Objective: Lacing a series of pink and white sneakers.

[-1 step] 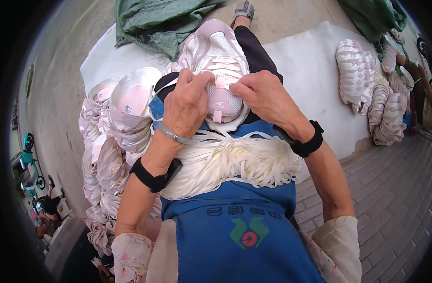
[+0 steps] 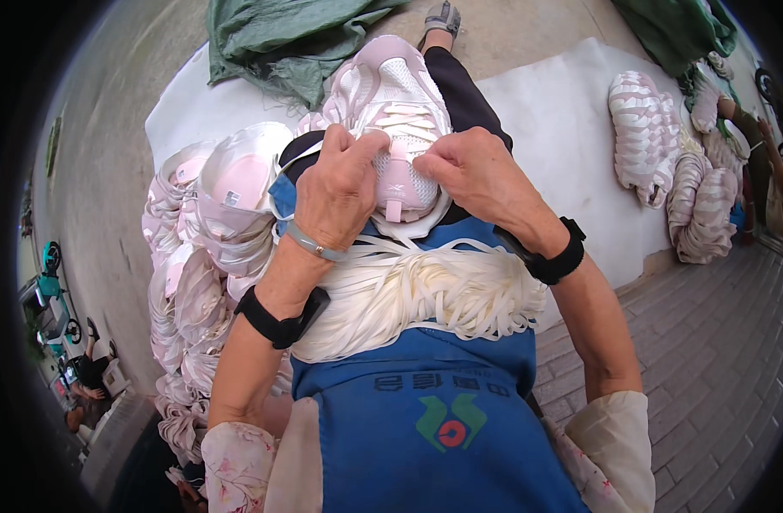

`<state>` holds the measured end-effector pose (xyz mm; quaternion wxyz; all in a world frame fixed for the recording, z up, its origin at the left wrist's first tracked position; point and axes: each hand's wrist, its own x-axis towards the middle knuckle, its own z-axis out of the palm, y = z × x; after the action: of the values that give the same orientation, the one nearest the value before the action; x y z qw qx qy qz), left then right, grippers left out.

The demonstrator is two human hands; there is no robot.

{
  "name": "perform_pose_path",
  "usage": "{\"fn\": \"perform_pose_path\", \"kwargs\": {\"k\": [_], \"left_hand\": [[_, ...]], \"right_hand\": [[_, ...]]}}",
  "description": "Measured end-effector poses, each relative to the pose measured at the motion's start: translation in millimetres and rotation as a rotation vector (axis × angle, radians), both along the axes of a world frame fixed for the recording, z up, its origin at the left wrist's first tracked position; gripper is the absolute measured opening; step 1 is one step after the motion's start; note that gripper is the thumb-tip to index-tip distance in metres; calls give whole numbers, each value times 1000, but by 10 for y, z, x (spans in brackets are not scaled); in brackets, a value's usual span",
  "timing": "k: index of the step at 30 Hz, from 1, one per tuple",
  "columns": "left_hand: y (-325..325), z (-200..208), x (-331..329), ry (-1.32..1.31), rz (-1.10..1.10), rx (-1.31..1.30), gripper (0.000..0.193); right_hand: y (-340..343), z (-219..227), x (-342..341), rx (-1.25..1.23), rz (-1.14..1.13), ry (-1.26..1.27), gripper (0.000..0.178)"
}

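Outdoors on a white sheet (image 2: 562, 111), left hand (image 2: 340, 192) and right hand (image 2: 477, 175) pinch a pink shoe (image 2: 391, 103) above laces (image 2: 425, 291).

At the centre of the frame a pale pink shoe (image 2: 391, 128) rests on the person's lap, toe toward the top. The left hand (image 2: 340, 192) and the right hand (image 2: 477, 175) pinch its white laces on either side of the tongue. A bundle of loose white laces (image 2: 425, 295) lies across a blue apron (image 2: 434, 427) below. Stacked pink shoe uppers (image 2: 203, 256) fill the left of the frame, and more (image 2: 644, 137) lie at upper right on a white sheet (image 2: 562, 111).
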<state>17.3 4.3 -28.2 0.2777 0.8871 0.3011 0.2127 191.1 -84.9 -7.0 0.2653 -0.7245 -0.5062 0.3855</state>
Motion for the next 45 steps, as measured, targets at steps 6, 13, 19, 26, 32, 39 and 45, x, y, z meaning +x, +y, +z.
{"fn": "perform_pose_path", "kwargs": {"k": [6,13,19,26,32,39,45], "left_hand": [[78,19,23,97,-71,44,21],[209,3,0,3,-184,-55,13],[161,-116,73,6,-156,103,10],[178,-12,2,27,-301,120,8],[201,85,-264,-116,-36,-294,14],[1244,645,-1519,-397,563,-286,25],[1489,437,-2317,-442,716,-246,34]], "right_hand": [[-40,-16,-62,20,-28,-35,18],[-143,-138,-83,181,-28,-186,12],[-137,-96,-141,310,91,-488,7],[-275,-120,274,654,552,-868,9],[-559,-284,279,519,346,-775,9],[-532,-169,384,548,165,-840,7],[-603,-219,276,423,71,-642,12]]}}
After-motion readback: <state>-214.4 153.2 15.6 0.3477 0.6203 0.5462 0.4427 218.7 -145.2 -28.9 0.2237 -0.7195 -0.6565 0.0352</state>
